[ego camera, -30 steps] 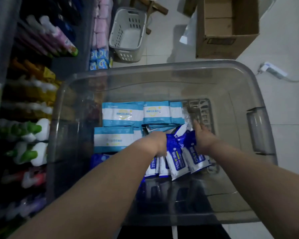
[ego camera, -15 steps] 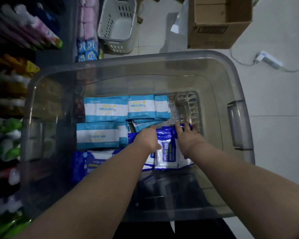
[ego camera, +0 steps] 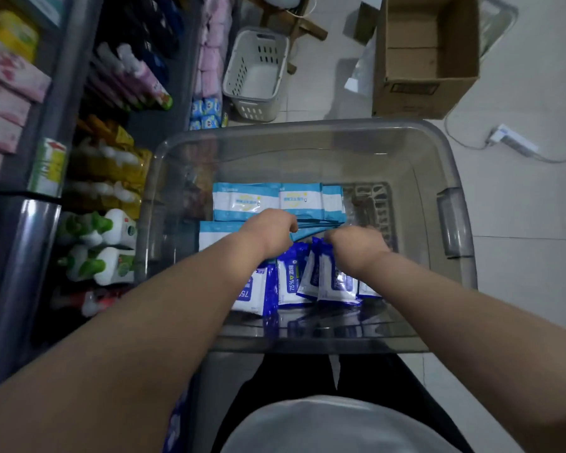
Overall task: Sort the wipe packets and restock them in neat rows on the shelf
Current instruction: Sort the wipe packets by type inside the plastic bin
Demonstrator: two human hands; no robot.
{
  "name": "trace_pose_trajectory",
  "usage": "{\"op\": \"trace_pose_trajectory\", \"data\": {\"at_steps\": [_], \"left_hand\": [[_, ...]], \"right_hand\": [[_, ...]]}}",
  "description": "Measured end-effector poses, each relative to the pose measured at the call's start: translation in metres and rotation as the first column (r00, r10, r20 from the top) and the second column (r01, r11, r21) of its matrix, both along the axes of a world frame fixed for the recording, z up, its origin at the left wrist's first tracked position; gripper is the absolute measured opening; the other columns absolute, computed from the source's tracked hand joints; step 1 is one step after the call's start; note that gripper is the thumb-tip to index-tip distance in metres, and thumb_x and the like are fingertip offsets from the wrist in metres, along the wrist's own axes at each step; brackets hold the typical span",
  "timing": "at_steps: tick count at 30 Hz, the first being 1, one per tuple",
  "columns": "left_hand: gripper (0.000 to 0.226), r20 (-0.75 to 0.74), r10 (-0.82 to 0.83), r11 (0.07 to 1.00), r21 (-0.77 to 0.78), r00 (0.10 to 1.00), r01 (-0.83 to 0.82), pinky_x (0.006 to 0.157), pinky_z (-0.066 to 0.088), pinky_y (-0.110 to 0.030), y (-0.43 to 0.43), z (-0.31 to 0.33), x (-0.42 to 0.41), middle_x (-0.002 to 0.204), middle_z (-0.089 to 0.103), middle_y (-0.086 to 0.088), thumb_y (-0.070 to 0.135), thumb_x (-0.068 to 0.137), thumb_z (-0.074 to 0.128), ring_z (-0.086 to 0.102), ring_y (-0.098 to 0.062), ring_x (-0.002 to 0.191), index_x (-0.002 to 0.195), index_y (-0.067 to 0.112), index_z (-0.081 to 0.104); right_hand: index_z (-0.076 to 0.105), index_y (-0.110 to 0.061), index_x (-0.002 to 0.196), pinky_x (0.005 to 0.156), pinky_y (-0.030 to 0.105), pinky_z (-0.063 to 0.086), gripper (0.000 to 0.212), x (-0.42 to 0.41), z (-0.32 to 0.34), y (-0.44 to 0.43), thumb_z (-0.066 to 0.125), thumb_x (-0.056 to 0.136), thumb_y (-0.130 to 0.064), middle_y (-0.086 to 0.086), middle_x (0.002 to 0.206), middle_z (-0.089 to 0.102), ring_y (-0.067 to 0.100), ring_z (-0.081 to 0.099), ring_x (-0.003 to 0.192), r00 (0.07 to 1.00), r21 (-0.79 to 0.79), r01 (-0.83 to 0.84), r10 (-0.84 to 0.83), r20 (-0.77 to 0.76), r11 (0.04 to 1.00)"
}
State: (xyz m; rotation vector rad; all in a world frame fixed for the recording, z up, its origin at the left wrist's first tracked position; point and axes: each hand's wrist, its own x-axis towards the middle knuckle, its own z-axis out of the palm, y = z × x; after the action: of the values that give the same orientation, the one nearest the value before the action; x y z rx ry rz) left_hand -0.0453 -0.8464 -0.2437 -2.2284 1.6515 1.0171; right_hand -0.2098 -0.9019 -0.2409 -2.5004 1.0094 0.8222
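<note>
We reach down into the clear grey plastic tub (ego camera: 340,342).
Nearest, dark blue and white wipe packets (ego camera: 291,279) stand on edge. Our right hand (ego camera: 356,245) curls round their tops. Our left hand (ego camera: 270,232) is curled beside it, and we cannot tell what it holds. Beyond lie light blue and white wipe packets (ego camera: 245,201) in rows. A white slatted plastic basket (ego camera: 255,73) stands past the tub.

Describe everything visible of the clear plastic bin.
The clear plastic bin is rectangular, round-cornered, with smoky see-through walls, a rim and a moulded handle on its right side. It sits upright beside the shelves; its floor shows a ribbed grid. Light blue packets lie at the far left, dark blue packets nearer. The left hand and right hand reach in.
</note>
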Motion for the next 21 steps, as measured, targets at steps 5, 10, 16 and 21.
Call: {"op": "trace_pose_trajectory", "data": {"at_steps": [5, 10, 16, 21], "left_hand": [[0.027, 0.024, -0.018, 0.995, -0.098, 1.000, 0.020, 0.088, 0.047, -0.034, 0.017, 0.030, 0.024, 0.113, 0.065, -0.002, 0.020, 0.089, 0.060, 0.057, -0.024, 0.110, 0.116, 0.022, 0.064], [0.029, 0.057, 0.022, 0.994, -0.107, 0.998, -0.016, 0.093, 0.046, -0.031, 0.039, 0.048, 0.043, 0.121, 0.063, -0.004, 0.015, 0.091, 0.058, 0.056, -0.024, 0.114, 0.119, 0.019, 0.065], [0.032, 0.129, 0.208, 0.973, -0.129, 0.970, -0.191, 0.096, 0.049, -0.036, 0.081, 0.071, 0.047, 0.125, 0.061, -0.005, 0.010, 0.091, 0.055, 0.058, -0.023, 0.113, 0.120, 0.021, 0.063], [0.035, 0.179, 0.252, 0.966, -0.105, 0.951, -0.236, 0.095, 0.050, -0.036, 0.108, 0.083, 0.042, 0.127, 0.060, -0.004, 0.011, 0.090, 0.059, 0.057, -0.022, 0.115, 0.123, 0.021, 0.061]], "right_hand": [[0.058, -0.025, 0.121, 0.073, 0.031, 0.045, 0.038, 0.006, 0.028, 0.015, 0.047, 0.089, -0.010, 0.002, 0.115, 0.064, 0.025, 0.062, 0.102, 0.993, -0.061, 0.053, -0.046, 0.106, 0.997], [0.060, -0.025, 0.118, 0.077, 0.036, 0.053, 0.034, 0.022, 0.044, 0.036, 0.047, 0.090, -0.011, 0.002, 0.113, 0.066, 0.025, 0.062, 0.100, 0.987, -0.060, 0.051, -0.041, 0.155, 0.997], [0.057, -0.025, 0.126, 0.085, 0.039, 0.053, 0.040, 0.031, 0.048, 0.053, 0.047, 0.091, -0.008, 0.004, 0.123, 0.062, 0.026, 0.059, 0.110, 0.976, 0.033, -0.094, 0.085, 0.199, 0.995], [0.053, -0.022, 0.131, 0.088, 0.037, 0.049, 0.040, 0.044, 0.041, 0.068, 0.049, 0.092, -0.011, 0.008, 0.129, 0.055, 0.028, 0.053, 0.117, 0.963, 0.083, -0.184, 0.162, 0.216, 0.979]]}}
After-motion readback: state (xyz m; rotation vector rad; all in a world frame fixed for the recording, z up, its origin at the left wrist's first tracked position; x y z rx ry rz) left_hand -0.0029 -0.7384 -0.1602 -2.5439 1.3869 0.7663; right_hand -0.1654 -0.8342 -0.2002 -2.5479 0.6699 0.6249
